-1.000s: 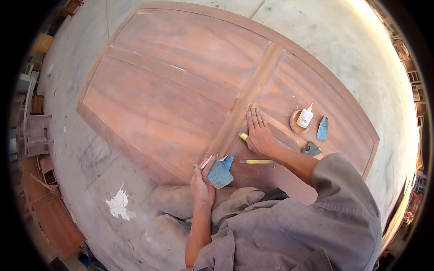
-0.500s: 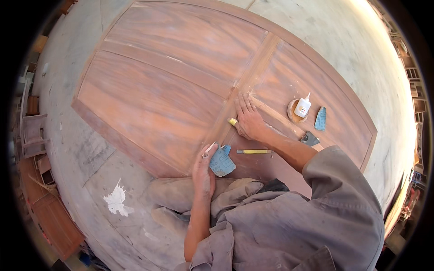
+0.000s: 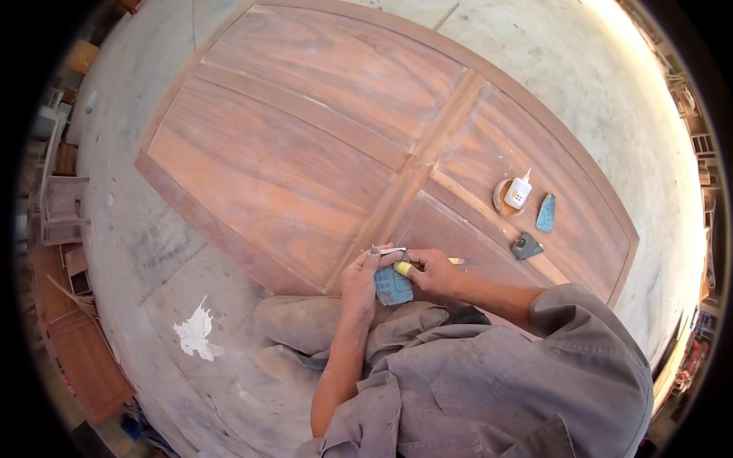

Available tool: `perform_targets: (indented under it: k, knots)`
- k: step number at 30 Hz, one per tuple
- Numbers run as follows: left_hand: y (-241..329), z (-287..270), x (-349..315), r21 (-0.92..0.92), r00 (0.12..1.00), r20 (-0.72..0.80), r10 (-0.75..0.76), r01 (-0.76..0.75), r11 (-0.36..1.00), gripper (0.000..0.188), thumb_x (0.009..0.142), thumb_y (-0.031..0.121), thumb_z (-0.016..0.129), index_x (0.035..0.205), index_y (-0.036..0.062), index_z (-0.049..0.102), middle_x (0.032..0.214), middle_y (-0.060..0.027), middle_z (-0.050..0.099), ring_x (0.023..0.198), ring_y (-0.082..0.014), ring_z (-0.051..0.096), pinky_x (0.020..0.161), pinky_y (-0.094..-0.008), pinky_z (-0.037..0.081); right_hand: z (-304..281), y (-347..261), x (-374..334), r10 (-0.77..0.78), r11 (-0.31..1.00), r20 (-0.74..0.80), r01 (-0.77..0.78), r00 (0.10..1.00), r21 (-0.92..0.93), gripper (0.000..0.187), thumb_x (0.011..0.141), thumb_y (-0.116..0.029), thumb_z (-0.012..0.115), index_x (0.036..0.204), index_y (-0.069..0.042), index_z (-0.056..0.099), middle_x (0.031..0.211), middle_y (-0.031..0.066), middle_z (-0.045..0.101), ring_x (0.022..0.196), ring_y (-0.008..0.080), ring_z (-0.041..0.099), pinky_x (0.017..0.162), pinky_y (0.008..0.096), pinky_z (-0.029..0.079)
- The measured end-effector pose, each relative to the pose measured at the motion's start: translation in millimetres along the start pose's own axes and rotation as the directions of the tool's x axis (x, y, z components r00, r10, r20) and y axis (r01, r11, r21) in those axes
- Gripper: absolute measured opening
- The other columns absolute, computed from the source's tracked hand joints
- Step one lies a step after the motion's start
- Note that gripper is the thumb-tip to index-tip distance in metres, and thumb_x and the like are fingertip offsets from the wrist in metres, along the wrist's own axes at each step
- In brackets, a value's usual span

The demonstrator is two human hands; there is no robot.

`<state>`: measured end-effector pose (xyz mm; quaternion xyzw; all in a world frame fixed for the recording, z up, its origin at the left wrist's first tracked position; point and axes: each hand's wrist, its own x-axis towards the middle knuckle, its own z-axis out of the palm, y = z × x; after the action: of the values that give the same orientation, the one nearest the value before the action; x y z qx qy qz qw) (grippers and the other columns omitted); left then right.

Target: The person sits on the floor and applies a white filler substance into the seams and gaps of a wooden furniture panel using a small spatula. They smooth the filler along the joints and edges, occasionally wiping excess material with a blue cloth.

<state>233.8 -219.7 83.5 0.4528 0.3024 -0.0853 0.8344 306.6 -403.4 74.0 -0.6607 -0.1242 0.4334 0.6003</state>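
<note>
Close to my lap, my left hand [image 3: 359, 276] is closed on a bent piece of blue sandpaper [image 3: 393, 287]. A slim whitish piece [image 3: 391, 250] shows at its fingertips; its kind is unclear. My right hand [image 3: 435, 273] meets it there, closed, with yellow wrapping [image 3: 402, 268] round the thumb. What the right fingers pinch is hidden. Both hands are above the near edge of a large brown wooden panel door [image 3: 282, 145], dusty with pale smears. A thin yellow strip-like tool [image 3: 458, 261] lies behind my right hand, partly covered.
On the door's right side, a white glue bottle [image 3: 518, 192] leans on a round shallow dish [image 3: 502, 206]. Nearby are another blue sandpaper piece [image 3: 546, 212] and a dark grey block [image 3: 527, 246]. A white splash [image 3: 197, 333] marks the floor at left; wooden furniture [image 3: 84, 343] stands beyond.
My right hand has left the door's middle rail and come back to my left hand. The left hand has shifted slightly right with the sandpaper.
</note>
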Motion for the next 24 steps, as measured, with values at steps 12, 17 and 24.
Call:
perform_targets:
  k: [12,17,24]
  knots:
    - [-5,40,-2,0.89,0.805,0.445,0.393,-0.446,-0.093,0.079,0.1,0.018,0.072,0.162,-0.0074,0.031,0.158,-0.0279,0.049,0.151,-0.0435,0.044,0.125,-0.0528,0.036,-39,-19,39,0.295,0.953,0.073,-0.299,0.953,0.048,0.04,0.108,-0.029,0.048,0.091,-0.002,0.071,0.067,0.0,0.058,0.056,0.0117,0.051,0.052,0.0306,0.042]
    - [-18,17,44,0.812,0.915,0.206,0.347,-0.357,0.462,0.061,0.105,0.005,0.057,0.159,-0.01,0.034,0.152,-0.0254,0.057,0.144,-0.0412,0.055,0.117,-0.0482,0.049,-90,-28,100,-0.193,0.751,0.015,0.157,0.981,-0.641,0.031,0.104,-0.022,0.05,0.092,0.002,0.066,0.071,0.0225,0.067,0.059,0.0417,0.063,0.06,0.0509,0.053]
    - [5,32,61,-0.342,0.983,0.1,-0.156,0.182,0.922,0.05,0.115,0.014,0.041,0.16,-0.0064,0.033,0.157,-0.0223,0.052,0.145,-0.0379,0.053,0.117,-0.0459,0.053,-263,-12,232,-0.696,0.036,-0.141,-0.162,0.705,-0.986,0.054,0.108,-0.034,0.05,0.155,-0.008,0.048,0.164,0.0204,0.043,0.156,0.0358,0.034,0.13,0.054,0.023]
